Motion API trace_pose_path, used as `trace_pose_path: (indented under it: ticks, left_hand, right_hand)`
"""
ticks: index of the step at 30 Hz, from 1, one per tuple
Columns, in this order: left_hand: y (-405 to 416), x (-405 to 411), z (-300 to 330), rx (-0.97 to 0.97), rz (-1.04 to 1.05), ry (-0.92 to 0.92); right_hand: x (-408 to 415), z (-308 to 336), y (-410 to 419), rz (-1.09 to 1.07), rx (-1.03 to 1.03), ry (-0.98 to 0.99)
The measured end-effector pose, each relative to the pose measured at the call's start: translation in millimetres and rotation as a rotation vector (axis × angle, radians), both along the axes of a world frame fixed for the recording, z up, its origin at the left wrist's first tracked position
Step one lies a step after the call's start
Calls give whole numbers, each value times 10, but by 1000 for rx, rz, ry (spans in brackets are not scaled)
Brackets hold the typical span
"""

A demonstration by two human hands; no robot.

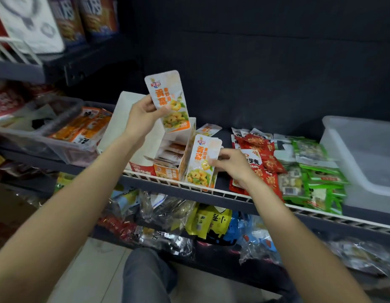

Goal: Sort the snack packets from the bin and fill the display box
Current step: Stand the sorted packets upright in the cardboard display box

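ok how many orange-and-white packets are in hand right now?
2 clearly: one raised in the left hand above the display box, one in the right hand beside it. More may be stacked behind the right one.

A white-and-orange snack packet [169, 101] stood upright above the open display box [167, 154], another packet [202, 162] leaning just right of it.

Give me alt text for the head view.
Left hand holds a white-and-orange snack packet above the open cardboard display box; right hand grips a matching packet beside it. Red packets and green packets lie on the shelf.
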State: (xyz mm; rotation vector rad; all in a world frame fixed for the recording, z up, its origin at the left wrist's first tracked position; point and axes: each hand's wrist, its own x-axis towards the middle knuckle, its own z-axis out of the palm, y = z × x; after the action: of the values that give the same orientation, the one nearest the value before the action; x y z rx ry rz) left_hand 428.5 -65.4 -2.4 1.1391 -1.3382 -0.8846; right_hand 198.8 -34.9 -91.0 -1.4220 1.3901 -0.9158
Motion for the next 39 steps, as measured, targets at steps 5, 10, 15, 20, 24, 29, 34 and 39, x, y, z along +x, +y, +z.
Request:
trace_pose_path:
  ticks: [5,10,15,20,24,29,34,39]
  left_hand:
    - [-209,14,-176,-79,-37,-147]
    - [-342,145,-416,-86,-85,-765]
    - [-385,248,-444,-295,-52,-1157]
    - [-322,285,-386,-528,-148,-947]
    - [-353,366,-483,-400,-237,-1234]
    - [-190,389,-409,-410,-187,-1084]
    - [-86,498,-485,-430,-232,-1262]
    - [12,544,-455,-416,-169,-1238]
  right_hand:
    - [-23,248,72,-172,-134,26]
    - [-137,674,74,-393,-315,-266]
    - [40,871,-35,-478,-457,-348]
    - [293,954,-132,-506,-533,-390]
    - [345,901,-151,-484,-542,-364]
    - [398,801,-216,-413,-567,-240]
    - [625,661,-309,-298,-715,35]
    - [860,371,-459,-70,-798,652]
